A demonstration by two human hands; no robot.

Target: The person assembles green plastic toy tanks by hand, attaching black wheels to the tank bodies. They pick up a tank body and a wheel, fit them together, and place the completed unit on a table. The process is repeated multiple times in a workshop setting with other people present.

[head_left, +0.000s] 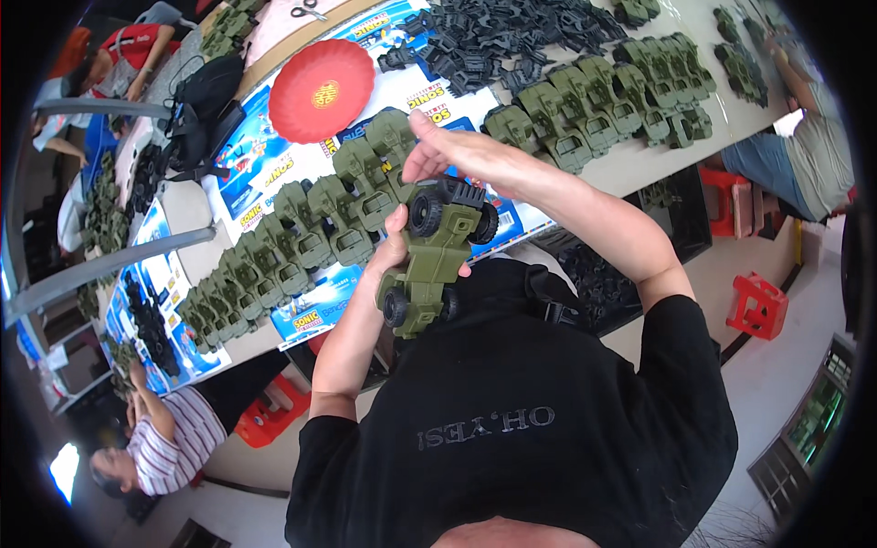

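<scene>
Toy truck (438, 260), nearer me than the red plate (294, 87), clasped in my left hand (391, 247), right hand (448, 153) loosely spread near it; step judged as inspection, next move likely needing steady left support.

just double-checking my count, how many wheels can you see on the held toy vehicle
4 on the green toy vehicle: far left wheel, far right wheel, near left wheel and near right wheel. Any on its hidden side would not show.

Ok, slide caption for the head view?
Left hand holding a green toy truck, right hand close by, rows of toy bodies beyond.
</scene>
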